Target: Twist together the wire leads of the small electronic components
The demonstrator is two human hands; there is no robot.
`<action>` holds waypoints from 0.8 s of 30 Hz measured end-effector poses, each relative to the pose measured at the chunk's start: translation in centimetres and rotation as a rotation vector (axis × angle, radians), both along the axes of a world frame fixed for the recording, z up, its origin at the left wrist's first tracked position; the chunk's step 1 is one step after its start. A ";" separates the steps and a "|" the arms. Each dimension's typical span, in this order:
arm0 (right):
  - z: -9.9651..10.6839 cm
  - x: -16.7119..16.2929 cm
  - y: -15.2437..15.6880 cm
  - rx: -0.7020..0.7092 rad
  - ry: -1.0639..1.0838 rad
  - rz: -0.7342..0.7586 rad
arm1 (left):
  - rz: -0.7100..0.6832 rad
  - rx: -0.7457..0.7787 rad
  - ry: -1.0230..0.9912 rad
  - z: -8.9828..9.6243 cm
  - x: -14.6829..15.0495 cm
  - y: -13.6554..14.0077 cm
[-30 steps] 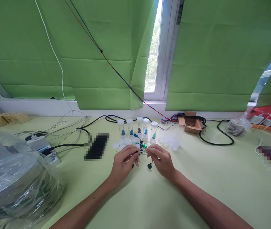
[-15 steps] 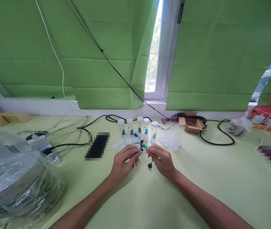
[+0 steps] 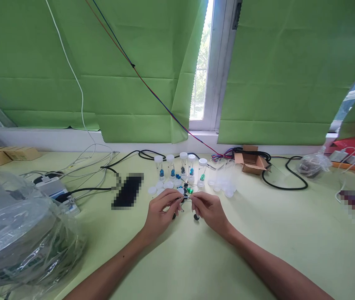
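Note:
My left hand (image 3: 164, 208) and my right hand (image 3: 209, 209) meet over the table, each pinching one end of a thin, light-coloured rod-like piece (image 3: 187, 197). Its exact kind is too small to make out. Under my right fingertips lies a small black round part (image 3: 196, 217), partly covered. Another black part (image 3: 174, 216) shows beside my left fingers. Just beyond my hands are small green parts (image 3: 190, 190) with thin wires. Behind them stand several clear vials with white caps (image 3: 202, 161), holding blue, dark or green pieces. Loose white caps (image 3: 152, 190) lie left of these.
Clear empty vials (image 3: 226, 183) lie right of the standing ones. An open cardboard box (image 3: 250, 162) sits at the back among black cables. To the left are a blurred dark slab (image 3: 129, 191), a power strip (image 3: 50, 187) and a large plastic-wrapped object (image 3: 23, 237).
Both hands have shifted very slightly. My right fingers now cover more of the black part beneath them, and the gap between the two pinches looks a little narrower.

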State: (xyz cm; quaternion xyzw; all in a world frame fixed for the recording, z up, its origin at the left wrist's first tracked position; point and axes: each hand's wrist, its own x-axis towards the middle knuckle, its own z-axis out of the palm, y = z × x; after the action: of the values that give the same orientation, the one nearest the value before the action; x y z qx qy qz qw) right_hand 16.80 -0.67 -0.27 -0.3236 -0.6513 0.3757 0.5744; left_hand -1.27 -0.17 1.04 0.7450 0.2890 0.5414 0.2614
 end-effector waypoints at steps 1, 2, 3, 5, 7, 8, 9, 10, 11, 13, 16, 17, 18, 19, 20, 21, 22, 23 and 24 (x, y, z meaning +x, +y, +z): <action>-0.1 0.0 0.0 -0.008 0.011 0.003 | 0.003 -0.001 0.001 0.0 0.0 0.0; -0.2 -0.1 0.0 -0.011 0.020 0.004 | 0.007 -0.003 0.000 0.1 0.0 0.0; -0.3 -0.1 0.1 -0.011 0.027 0.005 | 0.010 -0.005 -0.002 0.1 0.1 0.0; -0.5 0.0 0.1 0.004 0.028 -0.001 | 0.014 -0.016 -0.009 0.1 0.1 -0.1; -0.5 0.1 0.1 0.063 -0.011 -0.033 | 0.020 -0.029 -0.019 0.2 0.2 -0.1; -0.5 0.2 0.1 0.118 -0.050 -0.055 | 0.024 -0.035 -0.028 0.2 0.2 -0.1; -0.4 0.3 0.1 0.189 -0.100 -0.077 | 0.027 -0.041 -0.037 0.2 0.2 -0.1; -0.4 0.5 0.1 0.269 -0.154 -0.096 | 0.029 -0.046 -0.046 0.2 0.2 -0.1; -0.3 0.6 0.1 0.353 -0.207 -0.111 | 0.028 -0.050 -0.055 0.1 0.2 -0.1; -0.1 0.9 0.1 0.490 -0.285 -0.137 | 0.019 -0.056 -0.070 0.1 0.3 -0.1; 0.1 1.1 0.2 0.581 -0.329 -0.165 | -0.006 -0.062 -0.088 0.1 0.3 -0.1; 0.1 1.2 0.2 0.591 -0.334 -0.168 | -0.011 -0.063 -0.092 0.1 0.3 -0.1; 0.1 1.2 0.2 0.598 -0.337 -0.169 | -0.015 -0.062 -0.093 0.1 0.3 0.0; 0.2 1.2 0.3 0.604 -0.337 -0.170 | -0.017 -0.058 -0.094 0.0 0.2 0.0; 0.2 1.2 0.3 0.610 -0.336 -0.170 | -0.019 -0.052 -0.095 0.0 0.2 0.0; 0.2 1.2 0.3 0.616 -0.335 -0.170 | -0.019 -0.045 -0.094 0.0 0.2 0.0; 0.2 1.2 0.3 0.622 -0.335 -0.168 | -0.017 -0.036 -0.093 0.0 0.2 0.0; 0.2 1.2 0.3 0.628 -0.337 -0.167 | -0.014 -0.028 -0.089 0.0 0.2 0.0; 0.1 1.3 0.3 0.632 -0.340 -0.167 | -0.010 -0.023 -0.083 0.0 0.2 0.0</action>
State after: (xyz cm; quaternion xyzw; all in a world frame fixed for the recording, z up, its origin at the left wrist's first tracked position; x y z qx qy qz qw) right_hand 18.06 -0.35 -0.13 -0.2400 -0.7928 0.0485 0.5581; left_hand -1.12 -0.18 0.99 0.7203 0.2803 0.5672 0.2844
